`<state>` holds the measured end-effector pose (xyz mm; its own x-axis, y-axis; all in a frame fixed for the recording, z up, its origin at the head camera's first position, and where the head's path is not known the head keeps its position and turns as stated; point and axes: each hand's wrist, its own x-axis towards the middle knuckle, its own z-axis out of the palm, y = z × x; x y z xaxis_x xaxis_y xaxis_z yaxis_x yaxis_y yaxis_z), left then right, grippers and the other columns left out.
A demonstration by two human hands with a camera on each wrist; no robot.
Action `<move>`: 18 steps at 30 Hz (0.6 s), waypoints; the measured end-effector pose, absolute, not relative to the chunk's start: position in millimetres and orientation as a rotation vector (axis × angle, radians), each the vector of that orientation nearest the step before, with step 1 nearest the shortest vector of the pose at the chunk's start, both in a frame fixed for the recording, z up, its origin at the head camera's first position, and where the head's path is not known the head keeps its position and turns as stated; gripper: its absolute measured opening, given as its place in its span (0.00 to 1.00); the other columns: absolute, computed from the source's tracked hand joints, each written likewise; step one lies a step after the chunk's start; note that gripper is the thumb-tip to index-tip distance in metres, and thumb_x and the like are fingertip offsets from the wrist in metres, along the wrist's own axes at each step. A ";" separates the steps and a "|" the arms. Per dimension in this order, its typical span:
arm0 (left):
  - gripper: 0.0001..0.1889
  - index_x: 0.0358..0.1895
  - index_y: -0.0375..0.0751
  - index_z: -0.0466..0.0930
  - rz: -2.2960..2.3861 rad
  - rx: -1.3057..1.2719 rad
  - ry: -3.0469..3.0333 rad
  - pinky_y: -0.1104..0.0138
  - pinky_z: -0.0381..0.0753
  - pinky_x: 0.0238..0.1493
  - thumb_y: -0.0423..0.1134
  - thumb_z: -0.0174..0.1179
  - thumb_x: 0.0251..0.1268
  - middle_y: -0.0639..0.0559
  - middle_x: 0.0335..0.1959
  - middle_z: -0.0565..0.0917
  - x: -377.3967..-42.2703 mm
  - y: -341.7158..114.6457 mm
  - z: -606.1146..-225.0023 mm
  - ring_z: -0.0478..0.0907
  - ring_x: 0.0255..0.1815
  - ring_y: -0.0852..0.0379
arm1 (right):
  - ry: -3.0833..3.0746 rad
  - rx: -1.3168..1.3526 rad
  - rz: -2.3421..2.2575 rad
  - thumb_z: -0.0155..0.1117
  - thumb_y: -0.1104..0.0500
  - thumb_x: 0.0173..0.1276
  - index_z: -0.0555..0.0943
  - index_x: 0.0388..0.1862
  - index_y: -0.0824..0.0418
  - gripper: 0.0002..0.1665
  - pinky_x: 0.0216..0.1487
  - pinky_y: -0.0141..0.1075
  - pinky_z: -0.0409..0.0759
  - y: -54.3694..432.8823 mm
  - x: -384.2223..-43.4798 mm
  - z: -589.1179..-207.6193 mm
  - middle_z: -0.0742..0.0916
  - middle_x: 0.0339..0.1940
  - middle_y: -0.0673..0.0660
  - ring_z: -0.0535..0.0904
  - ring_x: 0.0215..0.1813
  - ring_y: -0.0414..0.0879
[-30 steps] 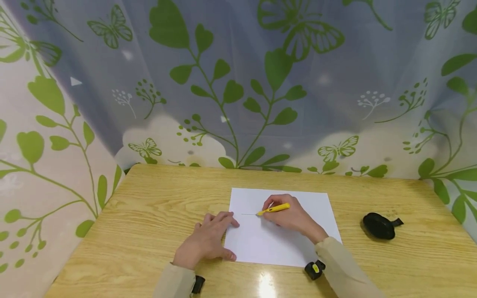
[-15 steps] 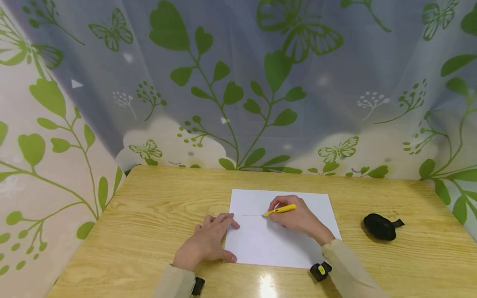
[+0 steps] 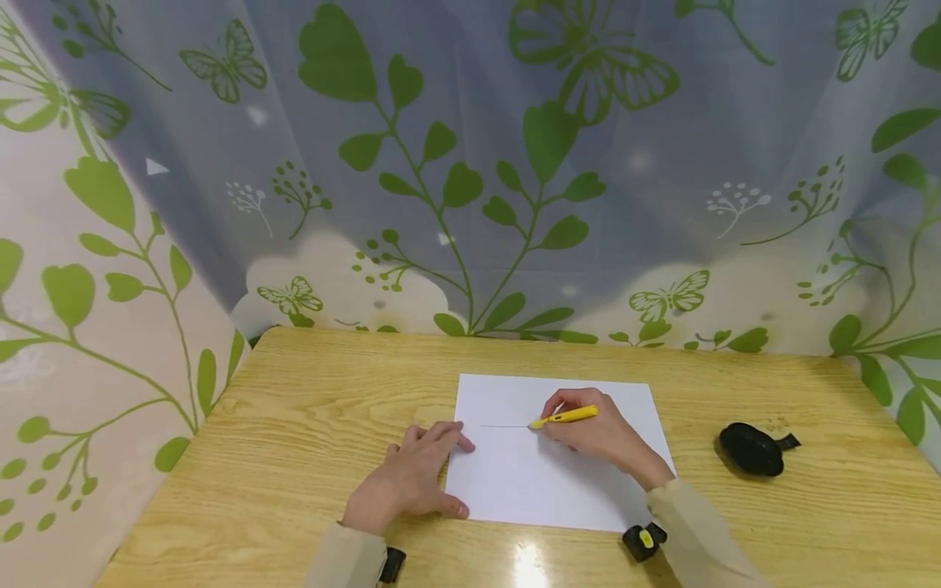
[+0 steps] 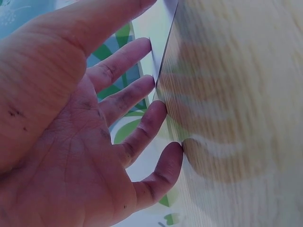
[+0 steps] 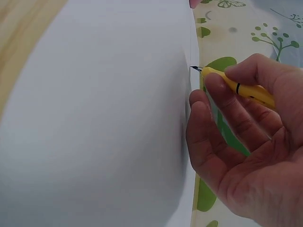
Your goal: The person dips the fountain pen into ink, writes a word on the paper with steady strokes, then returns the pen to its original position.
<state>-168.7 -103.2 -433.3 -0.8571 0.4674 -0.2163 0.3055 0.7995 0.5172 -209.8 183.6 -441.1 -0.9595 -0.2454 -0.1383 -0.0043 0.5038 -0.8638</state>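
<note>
Over white paper (image 3: pixel 515 482), the right hand (image 3: pixel 604 434) pinches a yellow pen (image 3: pixel 575 415).

Slender yellow pen (image 3: pixel 574 415), one: smooth body, black band, exposed dark pointed nib (image 5: pixel 195 68); right of centre in the frame's lower half; slanted, nib leftward, pinched in the right-hand grip (image 3: pixel 599 433). Plain white rectangular paper sheet (image 3: pixel 529 482), one: flat on the pale wood-grain worktop (image 3: pixel 331 384), lower centre of the frame; left-hand grip (image 3: pixel 412 469) resting along its left edge. Thin dark straight line (image 3: pixel 503 426), one: near-horizontal, upper left part of the sheet, right end at the nib.
</note>
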 end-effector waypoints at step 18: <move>0.37 0.64 0.51 0.74 0.684 0.609 2.649 0.32 0.66 0.61 0.50 0.80 0.49 0.48 0.79 0.63 -169.0 -103.5 -431.6 0.63 0.69 0.35 | 2.558 -0.161 -1.389 0.73 0.57 0.65 0.85 0.39 0.56 0.06 0.26 0.35 0.75 205.1 -208.2 -440.6 0.83 0.27 0.54 0.75 0.23 0.44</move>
<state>-169.0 -103.5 -431.6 -0.8515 0.4801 -0.2110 0.3179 0.7926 0.5203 -208.2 205.1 -440.6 -0.9684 -0.2026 -0.1451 0.0113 0.5458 -0.8379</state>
